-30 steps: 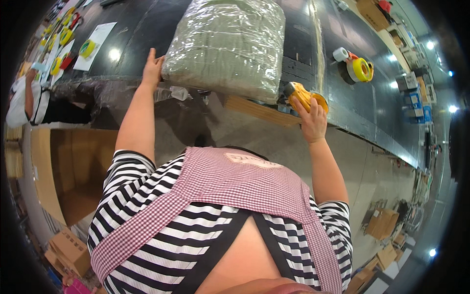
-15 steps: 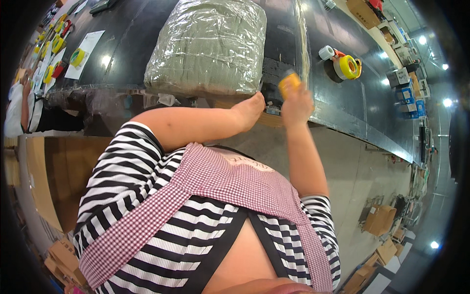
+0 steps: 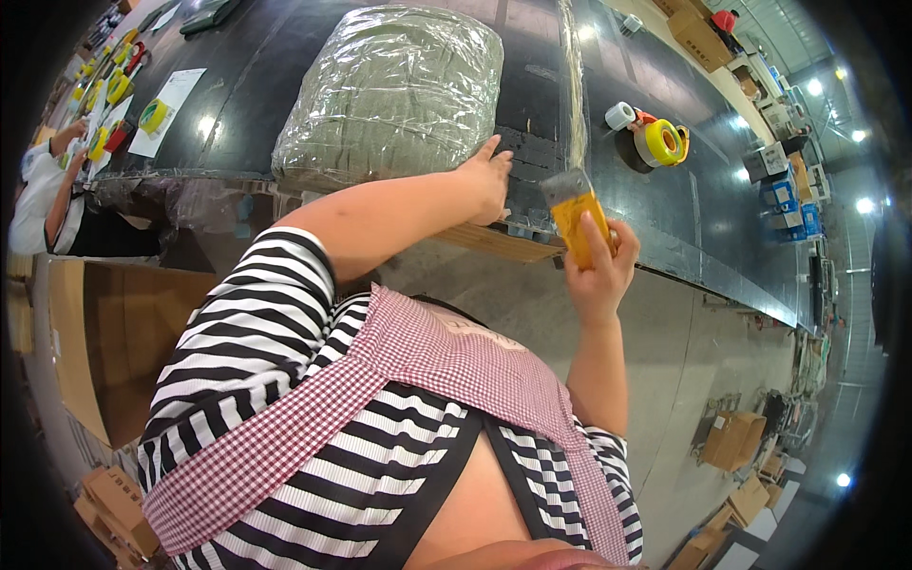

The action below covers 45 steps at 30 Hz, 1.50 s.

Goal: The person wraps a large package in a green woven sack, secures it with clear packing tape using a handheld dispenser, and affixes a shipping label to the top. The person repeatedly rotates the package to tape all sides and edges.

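Observation:
A large bundle (image 3: pixel 394 95), grey-green and wrapped in shiny clear plastic, rests on the dark table at the near edge. At its near right corner is my left hand (image 3: pixel 487 179), fingers spread, holding nothing; whether the fingertips touch the bundle or the table is hard to tell. My right hand (image 3: pixel 603 268) grips a flat yellow scraper (image 3: pixel 577 214) with a broad greyish end pointing away from me. That hand is over the table's near edge, right of the bundle.
On the dark table (image 3: pixel 698 204), a yellow tape roll in a dispenser (image 3: pixel 660 142) lies right, beside a small white roll (image 3: pixel 619 116). Tape rolls (image 3: pixel 153 116) and paper lie left, where another person (image 3: pixel 43 204) works. An open cardboard box (image 3: pixel 133 332) stands below left.
My right hand has come back toward me with the scraper, turning it more into view. My left hand has opened its fingers at the bundle's corner. The view has shifted slightly.

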### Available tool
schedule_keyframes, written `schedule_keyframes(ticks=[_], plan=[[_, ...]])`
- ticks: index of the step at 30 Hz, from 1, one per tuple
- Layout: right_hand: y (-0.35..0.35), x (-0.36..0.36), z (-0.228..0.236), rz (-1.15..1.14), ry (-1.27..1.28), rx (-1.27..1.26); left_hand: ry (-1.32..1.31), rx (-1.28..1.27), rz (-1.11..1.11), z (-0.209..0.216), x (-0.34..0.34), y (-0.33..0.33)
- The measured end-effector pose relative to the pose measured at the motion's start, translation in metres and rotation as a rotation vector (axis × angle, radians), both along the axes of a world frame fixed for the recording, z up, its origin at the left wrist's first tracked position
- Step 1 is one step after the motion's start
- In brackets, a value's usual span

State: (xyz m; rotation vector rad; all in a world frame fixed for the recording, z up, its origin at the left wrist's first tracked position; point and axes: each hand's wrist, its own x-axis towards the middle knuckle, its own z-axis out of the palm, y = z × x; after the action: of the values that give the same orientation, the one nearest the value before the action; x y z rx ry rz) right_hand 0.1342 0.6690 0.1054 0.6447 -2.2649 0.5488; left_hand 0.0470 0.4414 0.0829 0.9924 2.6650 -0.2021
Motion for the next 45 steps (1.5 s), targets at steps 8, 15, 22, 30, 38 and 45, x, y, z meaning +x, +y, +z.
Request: schedule_keyframes(ticks=[8, 15, 22, 30, 38, 45], plan=[[-0.010, 0.043, -0.014, 0.202, 0.047, -0.001, -0.934, 1.746, 0.505, 0.037, 0.094, -0.038], [-0.037, 0.061, -0.036, 0.363, -0.312, 0.095, -1.067, 1.790, 0.967, -0.035, 0.139, -0.071], [-0.078, 0.068, -0.046, 0.516, -0.529, 0.288, -0.534, 1.898, 1.017, -0.070, 0.188, -0.106], [-0.107, 0.063, -0.049, 0.630, -0.345, 0.663, 0.042, 2.046, 1.113, -0.117, 0.204, -0.147], [0.024, 0.031, -0.084, 0.163, -0.148, 0.884, 0.829, 2.079, 1.307, -0.217, 0.158, -0.316], [-0.009, 0.008, -0.089, 0.063, -0.084, 0.874, 1.178, 2.110, 1.391, -0.207, 0.075, -0.318]])
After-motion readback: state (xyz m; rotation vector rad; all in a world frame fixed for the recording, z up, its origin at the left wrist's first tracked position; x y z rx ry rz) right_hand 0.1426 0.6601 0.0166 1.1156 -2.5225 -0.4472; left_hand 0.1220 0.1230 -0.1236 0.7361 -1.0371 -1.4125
